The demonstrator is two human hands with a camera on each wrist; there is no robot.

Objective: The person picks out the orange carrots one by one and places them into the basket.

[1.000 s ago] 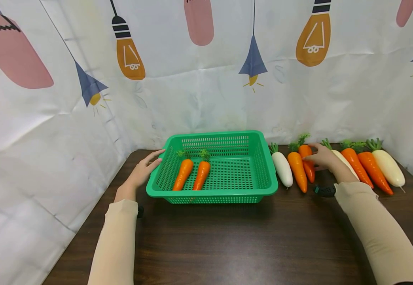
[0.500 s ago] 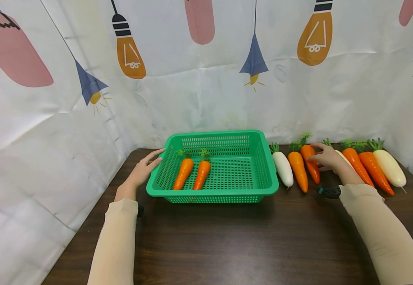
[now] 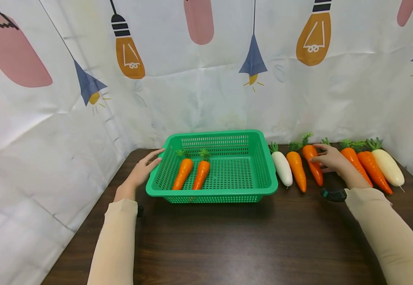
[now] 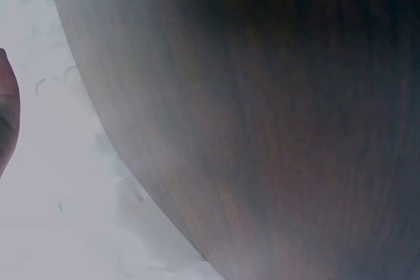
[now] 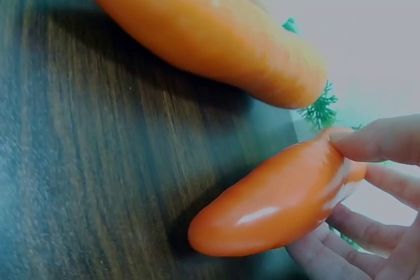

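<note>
In the head view my right hand [image 3: 329, 160] pinches an orange carrot [image 3: 313, 164] with green leaves near its top. The right wrist view shows the thumb on the upper side of that carrot [image 5: 275, 201] and the other fingers beneath it. On the left, my left hand [image 3: 143, 168] rests its extended fingers at the left rim of a green plastic basket [image 3: 213, 192]. Two carrots, one [image 3: 183, 174] left of the other [image 3: 201, 175], lie inside the basket. Only a sliver of the left hand [image 4: 8, 113] appears in the left wrist view.
Between the basket and my right hand lie a white radish [image 3: 282, 169] and a lighter orange carrot [image 3: 297, 170]. Further right are two more carrots, one [image 3: 356, 164] beside the other [image 3: 374, 171], and a larger white radish [image 3: 389, 168]. A printed curtain [image 3: 206, 95] hangs behind the dark table [image 3: 228, 245].
My right hand has shifted a little to the right with the carrot, widening the gap to the lighter carrot beside it. The left hand and basket stay in place.
</note>
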